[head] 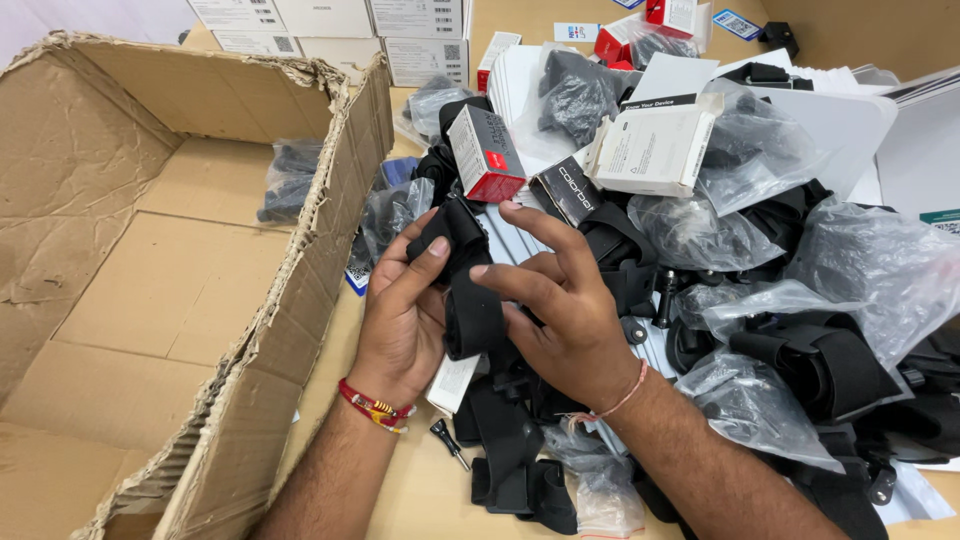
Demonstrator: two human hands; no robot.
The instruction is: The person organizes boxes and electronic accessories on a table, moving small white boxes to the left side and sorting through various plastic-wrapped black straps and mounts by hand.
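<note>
A torn cardboard box [150, 290] stands open at the left; beside it the left hand [400, 315] grips a folded black strap [468, 285]; the right hand [565, 310] rests fingers spread against it, above bagged straps [790, 340] heaped rightward.

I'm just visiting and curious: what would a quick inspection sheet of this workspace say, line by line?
Surface: tan table, mostly covered on the right side.
Job's things: a folded black strap, held upright between both hands.
Clutter: heap of black straps in clear plastic bags, a white carton, a small grey and red box, a loose black screw.
Hands: left hand grips the strap from the left side; right hand touches it from the right with fingers spread.
Cables: nothing seen.
Surroundings: large torn cardboard box on the left, with one bagged item inside; white boxes stacked at the far edge.
</note>
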